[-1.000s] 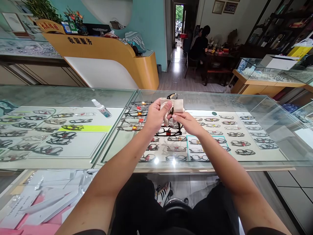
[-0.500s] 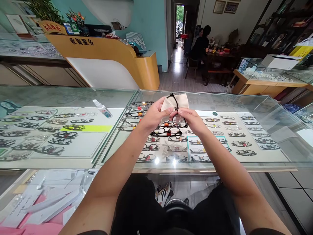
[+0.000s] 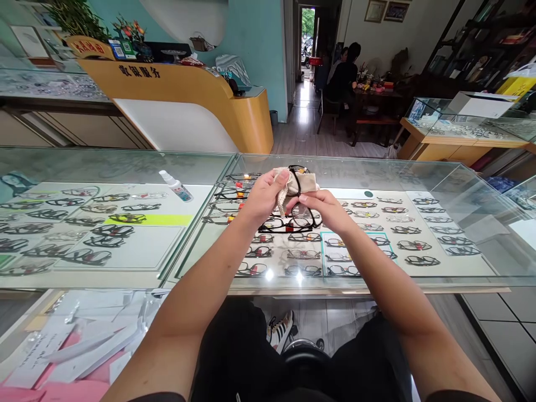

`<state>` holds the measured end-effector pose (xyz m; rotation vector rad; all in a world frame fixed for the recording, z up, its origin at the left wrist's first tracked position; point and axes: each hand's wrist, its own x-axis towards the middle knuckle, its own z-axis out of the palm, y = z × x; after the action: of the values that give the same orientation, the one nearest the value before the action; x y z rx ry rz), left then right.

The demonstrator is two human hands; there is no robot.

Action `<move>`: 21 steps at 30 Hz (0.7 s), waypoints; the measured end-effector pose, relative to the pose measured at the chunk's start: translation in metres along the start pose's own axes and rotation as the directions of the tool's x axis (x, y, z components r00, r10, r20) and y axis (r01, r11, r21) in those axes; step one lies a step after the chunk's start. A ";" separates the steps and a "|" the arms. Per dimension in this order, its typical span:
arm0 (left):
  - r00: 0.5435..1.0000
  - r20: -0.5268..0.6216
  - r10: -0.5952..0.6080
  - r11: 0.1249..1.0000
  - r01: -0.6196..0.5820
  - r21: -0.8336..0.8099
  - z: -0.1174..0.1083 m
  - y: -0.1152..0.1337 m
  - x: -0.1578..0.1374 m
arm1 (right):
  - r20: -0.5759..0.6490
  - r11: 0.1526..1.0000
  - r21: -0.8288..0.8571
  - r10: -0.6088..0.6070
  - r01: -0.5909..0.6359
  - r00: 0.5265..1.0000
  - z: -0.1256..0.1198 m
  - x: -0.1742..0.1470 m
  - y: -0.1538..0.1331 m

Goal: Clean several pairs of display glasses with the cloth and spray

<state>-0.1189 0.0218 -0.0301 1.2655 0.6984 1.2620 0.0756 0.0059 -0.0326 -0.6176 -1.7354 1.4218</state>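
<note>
Above the glass display case, a pair of black-framed glasses (image 3: 300, 216) is held up between my two hands, one lens hanging low and the frame turned on end. My left hand (image 3: 268, 192) pinches a beige cleaning cloth (image 3: 307, 183) around the upper part of the glasses. The fingers of my right hand (image 3: 324, 206) are closed on the frame near its middle. Part of the frame is hidden by the cloth and fingers. A white spray bottle (image 3: 176, 186) lies on the glass to the left of my hands.
Rows of glasses (image 3: 414, 245) lie inside the glass case (image 3: 452, 285) beneath my hands. An open drawer of papers (image 3: 84, 340) is at the lower left. Beyond stand a wooden cashier counter (image 3: 247, 114) and a person in dark clothes (image 3: 345, 81) seated at a table.
The glasses have turned and dropped slightly, with the lower lens now tilted more to view. The cloth has been folded over and bunched closer to my left hand.
</note>
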 end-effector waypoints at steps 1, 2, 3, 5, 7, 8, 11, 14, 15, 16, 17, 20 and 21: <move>0.999 0.030 -0.018 1.000 0.019 -0.013 -0.001 0.002 0.000 | -0.012 1.000 0.008 -0.006 0.006 1.000 -0.002 0.000 0.001; 0.998 0.058 -0.030 0.999 0.031 -0.019 -0.002 0.005 -0.001 | -0.021 1.000 0.021 -0.011 0.012 1.000 -0.004 -0.001 0.002; 0.996 0.086 -0.036 0.999 0.038 -0.018 -0.003 0.008 -0.002 | -0.028 0.999 0.039 -0.015 0.016 0.999 -0.007 -0.001 0.003; 0.991 0.131 -0.039 0.999 0.039 -0.002 -0.001 0.011 -0.004 | -0.030 0.997 0.076 -0.017 0.020 0.999 -0.009 -0.001 0.006; 0.991 0.133 -0.030 0.999 0.029 0.015 0.001 0.012 -0.005 | -0.034 0.996 0.085 -0.012 0.015 0.999 -0.009 -0.001 0.007; 0.994 0.108 -0.020 1.000 0.017 0.020 0.003 0.011 -0.006 | -0.035 0.997 0.076 -0.010 0.013 0.999 -0.008 0.000 0.008; 0.999 -0.016 0.027 0.999 -0.027 0.041 0.005 0.003 -0.006 | -0.018 0.999 0.039 -0.007 0.008 1.000 -0.002 0.001 0.007; 0.990 -0.107 0.090 0.994 -0.082 0.070 0.005 -0.006 -0.005 | 0.006 1.000 0.009 -0.003 0.003 1.000 0.001 0.002 0.004; 0.987 -0.126 0.101 0.993 -0.092 0.074 0.005 -0.007 -0.004 | 0.006 1.000 -0.003 -0.002 0.002 1.000 0.001 0.002 0.003; 0.985 -0.140 0.103 0.993 -0.094 0.073 0.005 -0.009 -0.003 | 0.001 1.000 -0.016 -0.002 0.002 1.000 0.000 0.001 0.002; 0.985 -0.145 0.097 0.994 -0.089 0.066 0.005 -0.009 -0.003 | -0.007 1.000 -0.027 -0.004 0.004 1.000 -0.001 0.001 0.002; 0.990 -0.120 0.072 0.997 -0.073 0.000 0.008 -0.005 -0.002 | -0.036 0.999 -0.039 -0.021 0.019 0.999 -0.009 0.000 0.002; 0.993 -0.100 0.063 0.997 -0.066 -0.027 0.009 -0.002 -0.002 | -0.047 0.999 -0.030 -0.026 0.024 0.999 -0.011 0.000 0.003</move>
<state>-0.1103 0.0174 -0.0306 1.2155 0.7106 1.3912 0.0849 0.0128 -0.0346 -0.6383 -1.7239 1.3563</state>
